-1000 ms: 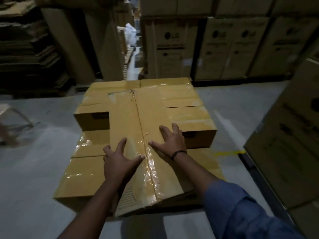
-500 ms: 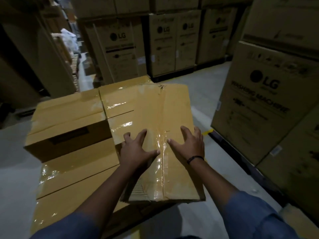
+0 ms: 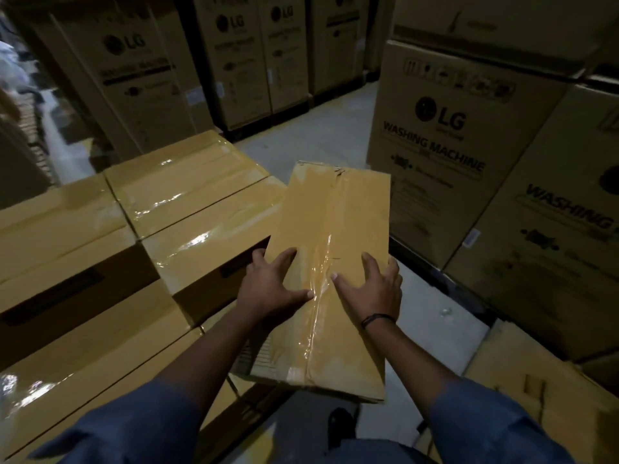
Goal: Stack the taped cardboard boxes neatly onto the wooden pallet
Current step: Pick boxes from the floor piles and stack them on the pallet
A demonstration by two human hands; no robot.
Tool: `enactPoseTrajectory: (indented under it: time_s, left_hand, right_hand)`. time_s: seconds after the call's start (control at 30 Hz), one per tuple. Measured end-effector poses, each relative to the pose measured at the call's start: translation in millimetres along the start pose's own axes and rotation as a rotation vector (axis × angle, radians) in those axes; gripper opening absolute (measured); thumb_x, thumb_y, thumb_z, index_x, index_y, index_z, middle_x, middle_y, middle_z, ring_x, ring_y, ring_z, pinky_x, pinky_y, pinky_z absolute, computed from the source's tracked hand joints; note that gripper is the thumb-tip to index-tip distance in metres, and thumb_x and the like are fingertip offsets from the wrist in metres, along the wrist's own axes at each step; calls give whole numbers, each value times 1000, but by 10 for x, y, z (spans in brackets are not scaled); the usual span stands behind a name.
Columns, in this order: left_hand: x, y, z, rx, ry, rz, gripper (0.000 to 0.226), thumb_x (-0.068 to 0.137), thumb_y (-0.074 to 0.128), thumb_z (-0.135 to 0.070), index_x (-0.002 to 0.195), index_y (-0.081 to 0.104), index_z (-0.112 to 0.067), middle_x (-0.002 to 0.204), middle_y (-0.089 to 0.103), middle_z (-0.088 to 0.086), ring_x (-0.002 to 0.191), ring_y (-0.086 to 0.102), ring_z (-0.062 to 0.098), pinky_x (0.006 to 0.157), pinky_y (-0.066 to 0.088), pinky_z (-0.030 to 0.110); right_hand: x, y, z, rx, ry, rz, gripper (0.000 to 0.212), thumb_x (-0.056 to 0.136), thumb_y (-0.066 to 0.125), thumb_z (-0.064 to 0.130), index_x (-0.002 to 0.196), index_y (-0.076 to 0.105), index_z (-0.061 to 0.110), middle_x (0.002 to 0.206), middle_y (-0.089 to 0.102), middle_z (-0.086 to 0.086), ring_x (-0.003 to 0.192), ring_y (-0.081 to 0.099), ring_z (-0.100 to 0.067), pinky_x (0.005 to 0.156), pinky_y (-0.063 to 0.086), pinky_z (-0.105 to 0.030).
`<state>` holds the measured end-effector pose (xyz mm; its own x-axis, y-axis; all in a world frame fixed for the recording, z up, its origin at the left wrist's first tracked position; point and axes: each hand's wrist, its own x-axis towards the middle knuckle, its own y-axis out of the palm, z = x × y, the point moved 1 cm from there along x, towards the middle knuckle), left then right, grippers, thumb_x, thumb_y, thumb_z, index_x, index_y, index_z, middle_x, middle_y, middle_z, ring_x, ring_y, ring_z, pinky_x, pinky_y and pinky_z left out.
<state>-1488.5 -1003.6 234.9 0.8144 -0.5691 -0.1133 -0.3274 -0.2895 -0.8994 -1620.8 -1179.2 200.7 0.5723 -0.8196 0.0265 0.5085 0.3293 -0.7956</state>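
Cardboard under both palms: pressing on the taped box (image 3: 335, 212) with left hand (image 3: 271, 289) and right hand (image 3: 371, 289), fingers spread flat, gripping nothing, just beside stacked boxes (image 3: 187, 192).

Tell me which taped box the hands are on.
The long box at the stack's right edge, lying askew to the rest; left hand and right hand lie spread on its top. The other boxes sit squared together.

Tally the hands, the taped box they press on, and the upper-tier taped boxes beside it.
Hands: 2 (left hand, right hand)
Taped box under the hands: 1
Upper-tier taped boxes: 3
Total: 6
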Motion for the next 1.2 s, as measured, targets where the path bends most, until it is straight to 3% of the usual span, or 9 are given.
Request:
enactPoseTrajectory:
  time_s: [0.3,0.6,0.93,1.1,1.2]
  left_hand:
    - [271,166,389,33,110,178,115,61,81,-78,157,23,-53,163,11,7,146,29,41,112,44,56]
    - [553,85,1218,140,298,360,114,63,81,-77,156,17,-56,168,3,10,151,21,42,115,40,58]
    - [980,90,1939,206,394,491,113,67,78,-77,159,18,-51,168,2,15,153,13,44,119,34,59]
    - [1282,231,2166,431,420,518,108,75,68,-81,161,12,-49,169,8,21,154,3,46,122,20,59]
    - [1299,314,2315,543,418,583,104,81,68,-73,163,9,-44,172,-7,14,154,-11,48,123,5,63]
  right_hand:
    - [-359,425,-43,19,163,-58,81,77,69,72,146,47,35,160,17,-8,139,33,-33,108,44,-48]
    - [-1045,1197,421,69,407,-173,76,78,68,72,143,50,37,158,18,-5,139,33,-33,108,45,-48]
    - [-1301,1912,783,103,508,-117,79,79,67,69,149,45,37,164,14,-5,144,29,-32,112,41,-45]
    - [-1165,2229,725,165,520,2,79,85,70,57,154,37,38,169,6,0,151,20,-30,116,38,-43]
    - [-1148,2404,685,226,501,75,80,88,72,43,157,32,36,170,2,0,155,10,-29,121,31,-45]
